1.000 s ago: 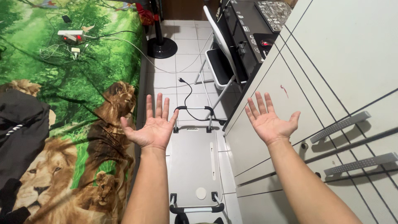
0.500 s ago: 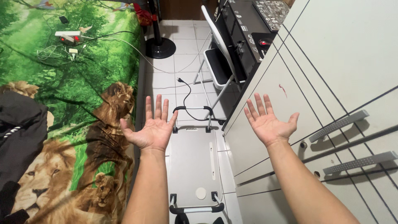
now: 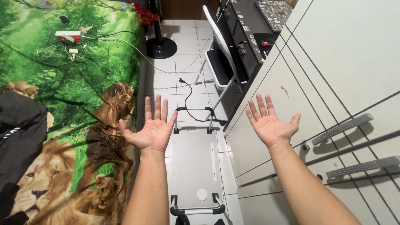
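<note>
My left hand point(image 3: 153, 127) is held out palm up with fingers spread, holding nothing, above the edge of the bed and a grey flat board with black handles point(image 3: 195, 164) lying on the tiled floor. My right hand point(image 3: 270, 121) is also palm up and spread, with nothing in it, in front of a white cabinet front point(image 3: 287, 79) with metal handles point(image 3: 341, 129).
A bed cover with a green forest and lion print point(image 3: 71, 104) fills the left, with a power strip and cables point(image 3: 66, 39) and dark clothing point(image 3: 18, 137) on it. A white folding chair point(image 3: 223, 62), a fan base point(image 3: 161, 46) and a black cord point(image 3: 187, 93) stand farther down the aisle.
</note>
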